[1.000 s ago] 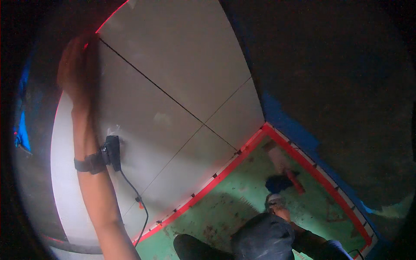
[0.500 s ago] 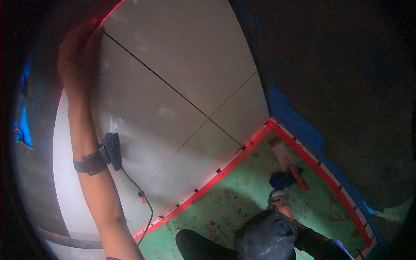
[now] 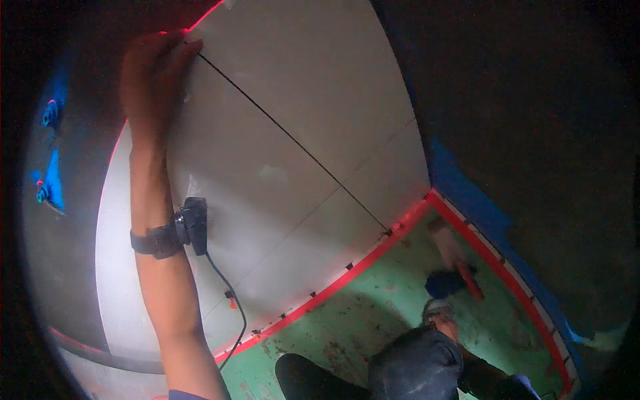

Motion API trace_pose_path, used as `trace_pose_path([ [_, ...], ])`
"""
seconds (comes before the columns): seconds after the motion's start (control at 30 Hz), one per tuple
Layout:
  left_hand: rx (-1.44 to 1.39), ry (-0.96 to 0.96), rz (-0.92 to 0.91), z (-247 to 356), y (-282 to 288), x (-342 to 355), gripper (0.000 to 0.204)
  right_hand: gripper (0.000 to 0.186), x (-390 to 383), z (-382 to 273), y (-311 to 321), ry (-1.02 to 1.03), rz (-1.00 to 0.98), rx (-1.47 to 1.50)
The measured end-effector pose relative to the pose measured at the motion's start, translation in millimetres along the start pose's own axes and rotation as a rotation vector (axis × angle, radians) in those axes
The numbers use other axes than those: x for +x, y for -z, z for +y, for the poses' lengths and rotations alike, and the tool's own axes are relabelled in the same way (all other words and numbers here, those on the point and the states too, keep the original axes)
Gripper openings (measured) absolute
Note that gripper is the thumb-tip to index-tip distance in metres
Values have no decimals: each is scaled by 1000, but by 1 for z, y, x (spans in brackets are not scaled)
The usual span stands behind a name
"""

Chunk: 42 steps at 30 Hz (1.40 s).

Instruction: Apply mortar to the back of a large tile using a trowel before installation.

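Note:
My left hand point(image 3: 152, 83) reaches up to the far left edge of a large pale panel point(image 3: 280, 107). Its thumb and fingers are pinched at the upper end of a thin dark cord point(image 3: 280, 125), which runs straight and diagonally down across the panel to its red border. A black strapped device point(image 3: 193, 223) with a cable is on my left wrist. Low at the right, my right hand point(image 3: 445, 325) hangs beside my knee, closed around a greyish rounded thing point(image 3: 437, 308) too blurred to name. Just beyond it, a flat tool with a red handle point(image 3: 471, 281) lies beside a dark blue patch.
Red tape point(image 3: 313, 298) with dark marks edges the panel and a scuffed green surface point(image 3: 333, 360). Blue covering point(image 3: 477, 200) borders the right side. Blue fittings point(image 3: 48, 115) sit on the dark surface at the left. A faint line crosses the panel.
The whole view has shifted slightly rightward. My left hand has moved right along the panel's edge, and the cord's upper end has swung with it. My right hand stays by my knee.

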<state>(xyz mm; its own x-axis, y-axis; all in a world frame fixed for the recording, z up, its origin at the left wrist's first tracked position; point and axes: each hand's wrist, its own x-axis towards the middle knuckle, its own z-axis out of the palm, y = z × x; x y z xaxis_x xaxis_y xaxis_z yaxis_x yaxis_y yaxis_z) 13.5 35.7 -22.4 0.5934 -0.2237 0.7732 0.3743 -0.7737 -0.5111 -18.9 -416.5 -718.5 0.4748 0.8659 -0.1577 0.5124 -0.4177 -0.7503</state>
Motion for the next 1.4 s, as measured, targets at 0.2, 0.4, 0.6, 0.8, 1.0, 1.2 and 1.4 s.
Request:
trace_pose_path([
  [0.2, 77, 110, -3, 13, 10, 8, 28, 57, 4, 40, -30, -87, -97, -121],
  [0.4, 100, 63, 68, 17, 9, 7, 28, 48, 11, 66, -65, -254, -197, 77],
  [0.6, 102, 81, 110, 25, 8, 8, 36, 42, 11, 34, -41, -426, -291, 235],
  [0.8, 496, -333, 65, 31, 17, -21, 67, 45, -3, 68, -39, -335, -222, 324],
  [1.0, 217, -396, -594, 42, 29, -46, 86, 48, 2, 41, 9, -262, -142, 407],
  [1.2, 320, -476, -558, 28, 43, -39, 84, 51, 11, -45, 109, -200, -76, 478],
  [1.4, 185, -401, -546, 11, 48, -36, 81, 54, 16, -148, 218, -175, -14, 535],
])
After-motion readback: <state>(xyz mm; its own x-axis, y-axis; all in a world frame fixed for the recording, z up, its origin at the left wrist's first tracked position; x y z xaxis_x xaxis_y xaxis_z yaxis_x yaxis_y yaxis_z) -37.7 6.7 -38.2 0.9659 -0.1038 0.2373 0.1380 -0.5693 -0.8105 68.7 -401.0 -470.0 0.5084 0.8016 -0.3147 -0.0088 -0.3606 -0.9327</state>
